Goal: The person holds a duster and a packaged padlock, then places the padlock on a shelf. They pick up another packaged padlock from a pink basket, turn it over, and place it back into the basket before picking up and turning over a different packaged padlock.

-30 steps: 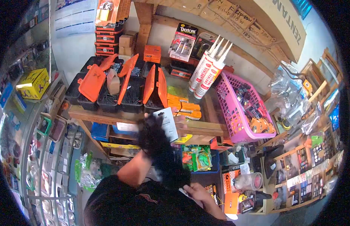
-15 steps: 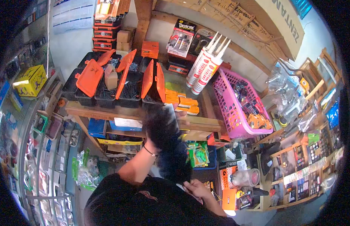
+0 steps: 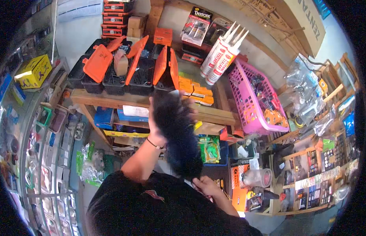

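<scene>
Closed around the handle end of a black feather duster (image 3: 177,133), the grip of the right hand (image 3: 206,185) sits low, just in front of the person's dark shirt. Fingers curl tight there. The left hand (image 3: 161,118) is raised higher, arm bare with a thin band at the wrist, and it is pressed into the fluffy head of the duster; the plumes cover most of its fingers, so I cannot tell whether that grip is closed or merely resting against them.

The duster runs slantwise from the lower hand up to the front edge of the wooden tabletop (image 3: 112,99), where its head overlaps a row of small orange packets (image 3: 196,92).

Just beyond, on the tabletop, stand black compartment boxes with orange lids (image 3: 141,74) tipped open, dark screws or nails inside. Right of them a pink plastic basket (image 3: 246,98) holds mixed hardware, and white sealant tubes (image 3: 224,53) lean against the wall beside it. Under the tabletop, a shelf carries blue and yellow boxes (image 3: 112,118) and green packets (image 3: 209,148).

Far left, a yellow carton (image 3: 33,71) sits atop a glass display case. At the back wall, a carded Dextone pack (image 3: 196,25) hangs upright.
</scene>
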`<state>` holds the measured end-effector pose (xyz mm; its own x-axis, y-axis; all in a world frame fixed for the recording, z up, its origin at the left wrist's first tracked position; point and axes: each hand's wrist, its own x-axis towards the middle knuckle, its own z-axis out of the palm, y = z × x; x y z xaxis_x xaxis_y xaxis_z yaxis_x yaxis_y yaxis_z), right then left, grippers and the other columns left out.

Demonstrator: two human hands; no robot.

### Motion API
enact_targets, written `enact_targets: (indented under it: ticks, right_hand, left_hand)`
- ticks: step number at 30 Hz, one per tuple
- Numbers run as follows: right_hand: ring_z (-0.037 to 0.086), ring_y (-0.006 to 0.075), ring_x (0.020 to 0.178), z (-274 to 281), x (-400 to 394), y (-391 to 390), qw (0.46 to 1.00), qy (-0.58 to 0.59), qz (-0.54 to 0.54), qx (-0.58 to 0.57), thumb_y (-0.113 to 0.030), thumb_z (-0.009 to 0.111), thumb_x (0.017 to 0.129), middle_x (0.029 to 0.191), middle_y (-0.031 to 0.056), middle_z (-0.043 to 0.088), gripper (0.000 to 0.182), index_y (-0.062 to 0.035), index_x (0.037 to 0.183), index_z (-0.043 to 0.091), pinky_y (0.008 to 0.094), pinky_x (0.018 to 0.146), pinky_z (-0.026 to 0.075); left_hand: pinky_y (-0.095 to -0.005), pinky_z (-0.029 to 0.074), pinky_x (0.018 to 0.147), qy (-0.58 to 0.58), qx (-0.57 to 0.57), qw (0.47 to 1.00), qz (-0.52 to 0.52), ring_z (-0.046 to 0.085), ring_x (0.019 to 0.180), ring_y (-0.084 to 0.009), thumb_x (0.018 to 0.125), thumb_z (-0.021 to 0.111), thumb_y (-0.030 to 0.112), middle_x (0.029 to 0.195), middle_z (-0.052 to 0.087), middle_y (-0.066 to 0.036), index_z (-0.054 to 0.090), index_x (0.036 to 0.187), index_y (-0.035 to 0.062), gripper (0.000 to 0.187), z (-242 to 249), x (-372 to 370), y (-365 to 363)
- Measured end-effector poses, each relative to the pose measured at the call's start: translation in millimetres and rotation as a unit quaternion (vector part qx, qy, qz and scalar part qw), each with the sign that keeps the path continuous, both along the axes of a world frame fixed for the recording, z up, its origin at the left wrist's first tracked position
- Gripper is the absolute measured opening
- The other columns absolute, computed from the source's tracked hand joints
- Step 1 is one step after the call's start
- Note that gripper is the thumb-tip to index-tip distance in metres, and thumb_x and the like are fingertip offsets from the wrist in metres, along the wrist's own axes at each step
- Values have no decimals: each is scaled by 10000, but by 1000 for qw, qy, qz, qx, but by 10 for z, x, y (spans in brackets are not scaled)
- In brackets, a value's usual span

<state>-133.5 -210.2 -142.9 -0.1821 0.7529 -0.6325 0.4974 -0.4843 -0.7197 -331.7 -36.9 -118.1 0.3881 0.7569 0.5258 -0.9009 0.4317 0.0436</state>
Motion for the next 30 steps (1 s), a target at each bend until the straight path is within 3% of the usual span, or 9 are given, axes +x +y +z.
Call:
enact_targets:
  ticks: [2, 6, 10, 12, 17, 20, 25, 29, 30]
  right_hand:
    - [403, 91, 448, -304, 217, 23, 999, 30, -8, 29, -357, 463, 883, 506, 1, 464, 420, -45, 612, 541, 260, 425, 326]
    - [433, 94, 468, -357, 203, 27, 997, 8, -57, 49, -370, 473, 874, 516, 11, 483, 411, -39, 650, 571, 262, 441, 352]
    - [439, 108, 465, -638, 389, -48, 994, -26, 9, 106, -399, 475, 865, 509, 16, 481, 433, -36, 651, 574, 282, 440, 361]
    - [445, 113, 473, -440, 352, 1, 995, -9, -42, 90, -410, 483, 858, 510, 14, 482, 433, -40, 655, 577, 284, 449, 367]
    - [436, 91, 449, -302, 227, -15, 994, -63, 18, 90, -405, 484, 858, 507, 11, 495, 439, -27, 657, 583, 265, 423, 348]
    - [464, 105, 462, -467, 369, -12, 995, -14, -51, 79, -401, 485, 857, 520, 28, 523, 441, -17, 672, 595, 276, 441, 369]
    - [490, 111, 487, -466, 274, -142, 997, -41, -26, 52, -340, 516, 854, 547, 28, 536, 379, -11, 680, 591, 266, 463, 382]
    - [474, 101, 481, -378, 304, -143, 994, -41, -94, 32, -364, 511, 856, 536, 23, 515, 398, -17, 676, 580, 262, 457, 371]
    - [464, 95, 477, -333, 260, -145, 993, -44, -104, 16, -360, 510, 857, 531, 18, 506, 391, -20, 674, 575, 259, 451, 362]
  left_hand:
    - [-565, 337, 902, -67, 125, 989, -31, 421, 1068, -455, 757, 376, 656, 1246, 406, -206, 301, 1299, 62, 807, -95, 29, 182]
    - [-460, 371, 925, 97, -154, 972, 146, 459, 1092, -312, 813, 267, 628, 1203, 456, -186, 379, 1255, 51, 736, 106, 14, -92]
    - [-577, 337, 890, -36, 92, 995, -31, 438, 1088, -390, 739, 334, 704, 1258, 381, -224, 218, 1327, 66, 875, -339, 74, 197]
    - [-579, 326, 904, 6, -172, 982, 81, 418, 1106, -406, 831, 270, 601, 1278, 370, -212, 222, 1328, 75, 725, -89, 54, -52]
    - [-596, 338, 887, -14, 13, 995, -95, 437, 1077, -428, 863, 287, 528, 1248, 405, -210, 275, 1309, 109, 612, -313, 82, 200]
    - [-478, 357, 933, 47, -111, 989, 88, 456, 1104, -323, 861, 252, 554, 1224, 444, -180, 330, 1277, 53, 656, -52, 99, -116]
    - [-535, 351, 904, -24, 51, 997, -47, 429, 1099, -399, 852, 294, 540, 1253, 400, -213, 249, 1319, 74, 661, -437, 183, 91]
    - [-412, 355, 949, -69, 1, 997, 32, 456, 1111, -272, 864, 231, 559, 1206, 467, -151, 374, 1246, 26, 671, -180, 132, -134]
    - [-474, 343, 943, 115, -154, 971, 141, 441, 1113, -334, 828, 272, 606, 1211, 454, -176, 335, 1273, 44, 719, -137, 193, -164]
